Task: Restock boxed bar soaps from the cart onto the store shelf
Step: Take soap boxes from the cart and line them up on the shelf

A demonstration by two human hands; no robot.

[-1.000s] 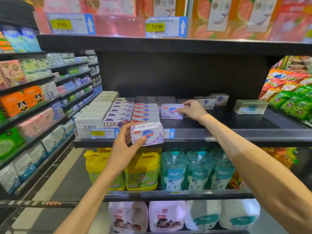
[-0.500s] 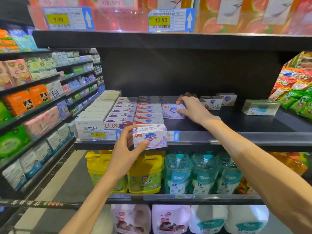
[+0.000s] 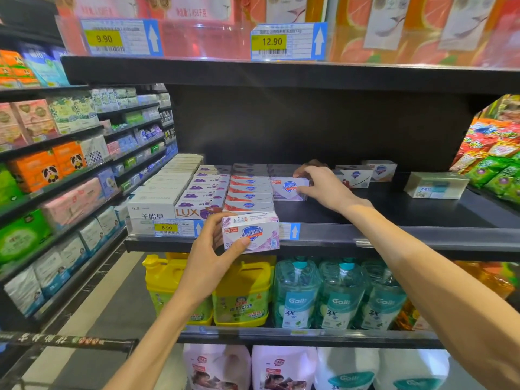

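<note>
Left hand (image 3: 209, 257) fingers pinching lavender soap box (image 3: 250, 235) at shelf (image 3: 394, 235) front edge, right hand (image 3: 323, 187) fingers gripping second soap box (image 3: 287, 188) mid-shelf

Shop, supermarket aisle. Black shelf (image 3: 394, 235) runs, several tiers, packed with retail goods. Yellow price tags (image 3: 271, 41) with barcodes and arrows on shelf edges: 9.90, 12.90, 8.90. Soap boxes (image 3: 249, 192) faced in neat rows. Detergent jugs (image 3: 242, 294) and refill bottles (image 3: 340, 296) on tier below. Snack bags (image 3: 495, 164) at right. Side aisle at left, shelves stocked full. Cart handle (image 3: 67, 339) at bottom left.
</note>
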